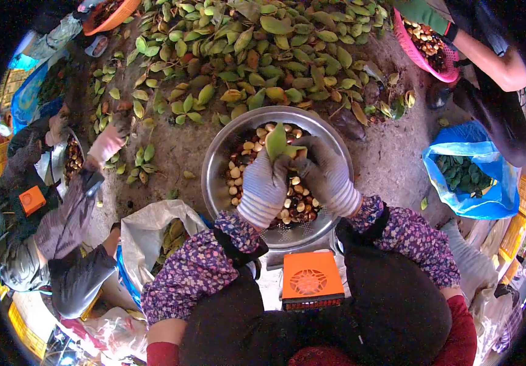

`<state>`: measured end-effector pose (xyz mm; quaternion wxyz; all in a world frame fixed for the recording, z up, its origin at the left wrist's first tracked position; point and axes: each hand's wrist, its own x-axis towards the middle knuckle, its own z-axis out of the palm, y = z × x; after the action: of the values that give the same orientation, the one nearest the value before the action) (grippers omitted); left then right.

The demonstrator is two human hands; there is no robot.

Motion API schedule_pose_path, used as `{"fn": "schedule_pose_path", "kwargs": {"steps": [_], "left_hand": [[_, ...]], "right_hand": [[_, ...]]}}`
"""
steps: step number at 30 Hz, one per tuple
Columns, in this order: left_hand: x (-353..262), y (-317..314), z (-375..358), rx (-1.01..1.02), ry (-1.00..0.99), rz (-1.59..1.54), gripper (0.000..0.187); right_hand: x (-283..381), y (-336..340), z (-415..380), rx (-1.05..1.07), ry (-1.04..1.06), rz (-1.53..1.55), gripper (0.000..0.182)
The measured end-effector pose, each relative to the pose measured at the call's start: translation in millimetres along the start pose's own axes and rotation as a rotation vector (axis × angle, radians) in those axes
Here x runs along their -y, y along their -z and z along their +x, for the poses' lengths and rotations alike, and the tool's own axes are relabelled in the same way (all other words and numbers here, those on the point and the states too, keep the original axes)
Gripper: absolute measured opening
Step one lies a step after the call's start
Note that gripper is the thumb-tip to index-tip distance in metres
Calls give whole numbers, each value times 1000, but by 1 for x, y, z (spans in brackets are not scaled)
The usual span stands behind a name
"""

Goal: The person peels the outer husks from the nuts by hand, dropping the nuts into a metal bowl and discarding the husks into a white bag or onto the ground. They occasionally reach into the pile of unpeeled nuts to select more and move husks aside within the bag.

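Pinching the pod (277, 142), its tip pointing far, left hand (261, 186) and right hand (330, 180) are meeting above the bowl (214, 161).

a communal pod-shelling work area: a big heap of green pods (244, 55) on a bare concrete floor (171, 152), sacks, yellow crates (517, 213) and co-workers (61, 213) around it.

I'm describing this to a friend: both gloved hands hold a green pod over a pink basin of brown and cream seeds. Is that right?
Not quite: the basin isn't pink; the head view shows silvery metal. The rest stands: the left hand and right hand hold a green pod over brown and cream seeds.
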<state>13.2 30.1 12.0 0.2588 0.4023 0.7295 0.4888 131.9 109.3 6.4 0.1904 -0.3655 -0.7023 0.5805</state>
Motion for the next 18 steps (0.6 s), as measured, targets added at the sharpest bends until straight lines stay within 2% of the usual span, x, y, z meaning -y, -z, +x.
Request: {"fn": "schedule_pose_path", "kwargs": {"steps": [4, 6, 7, 10, 11, 12, 14, 16, 18], "left_hand": [[6, 5, 4, 66, 85, -41, 22], [18, 4, 2, 150, 180, 29, 22], [23, 3, -1, 163, 218, 26, 24], [4, 6, 0, 188, 197, 120, 23], [4, 7, -2, 213, 192, 115, 23], [7, 9, -6, 237, 191, 109, 22], [24, 6, -13, 302, 228, 136, 23], [15, 11, -18, 338, 245, 153, 20], [13, 13, -17, 394, 282, 183, 19]], "right_hand": [[9, 3, 1, 42, -9, -28, 34], [21, 12, 6, 200, -16, -231, 42], [18, 12, 8, 214, -44, -271, 45], [4, 13, 14, 325, -21, -163, 47], [9, 14, 16, 371, -87, -164, 42], [14, 14, 18, 444, -114, -323, 38], [14, 9, 10, 453, 8, -337, 30], [-4, 2, 3, 419, 133, -662, 29], [-13, -3, 2, 426, 173, -737, 29]]}}
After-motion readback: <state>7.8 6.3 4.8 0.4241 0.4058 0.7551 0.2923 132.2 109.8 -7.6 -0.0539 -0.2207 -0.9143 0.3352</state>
